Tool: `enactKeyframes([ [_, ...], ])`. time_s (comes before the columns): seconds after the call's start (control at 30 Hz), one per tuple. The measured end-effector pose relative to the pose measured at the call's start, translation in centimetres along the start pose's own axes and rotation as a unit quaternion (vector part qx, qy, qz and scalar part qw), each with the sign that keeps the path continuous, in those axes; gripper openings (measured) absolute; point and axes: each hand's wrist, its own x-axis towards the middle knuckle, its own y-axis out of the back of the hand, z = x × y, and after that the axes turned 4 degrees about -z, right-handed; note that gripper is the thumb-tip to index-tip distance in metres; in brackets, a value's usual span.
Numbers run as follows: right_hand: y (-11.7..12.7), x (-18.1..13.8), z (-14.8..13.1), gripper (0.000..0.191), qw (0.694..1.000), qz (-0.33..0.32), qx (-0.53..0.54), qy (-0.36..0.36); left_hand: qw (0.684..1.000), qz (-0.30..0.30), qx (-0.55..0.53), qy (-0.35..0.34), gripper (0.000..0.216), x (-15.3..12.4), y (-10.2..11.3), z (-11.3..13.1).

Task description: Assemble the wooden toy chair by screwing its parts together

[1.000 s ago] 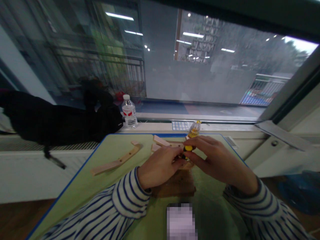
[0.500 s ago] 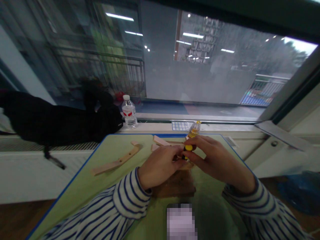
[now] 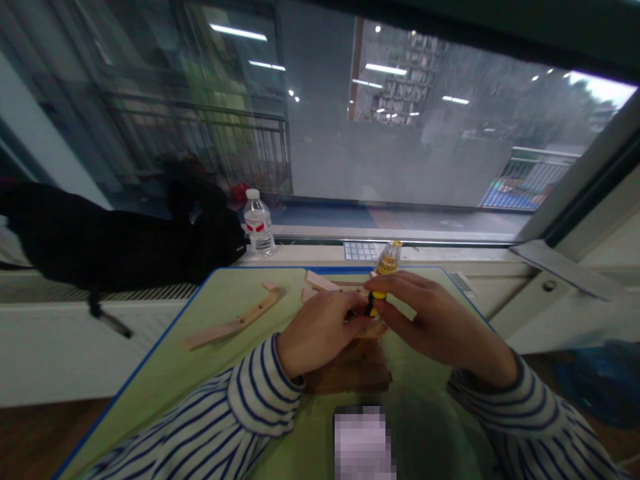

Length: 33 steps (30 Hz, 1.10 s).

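Note:
A short yellow-and-black screwdriver stands nearly upright at the far middle of the table, its tip hidden. My right hand pinches its handle between thumb and fingers. From the other side, my left hand is closed beside the screwdriver's lower end; what its fingertips hold is hidden. Under them shows a light wooden piece, above a brown wooden block. More pale wooden strips lie just behind my left hand. A jointed wooden piece with dark holes rests to the left.
A phone with a blurred screen lies at the near edge. Behind my right hand stands a clear bottle with a yellow label. On the sill are a water bottle and a black bag. The green table has a blue rim.
My right fingers have turned slightly around the screwdriver's handle, and the handle tilts a little differently. The left hand stays almost still.

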Motion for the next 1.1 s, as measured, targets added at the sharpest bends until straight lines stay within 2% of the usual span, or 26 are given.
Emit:
enactKeyframes([
  [0.77,-0.76,0.0,0.76,0.021,0.999,0.019,-0.02,-0.016,1.0,-0.014,0.007,-0.025,0.023,0.08,-0.16,0.13],
  [1.1,-0.56,0.03,0.55,0.023,1.0,0.02,-0.018,-0.013,1.0,-0.001,0.007,0.026,0.02,-0.13,-0.01,0.27],
])
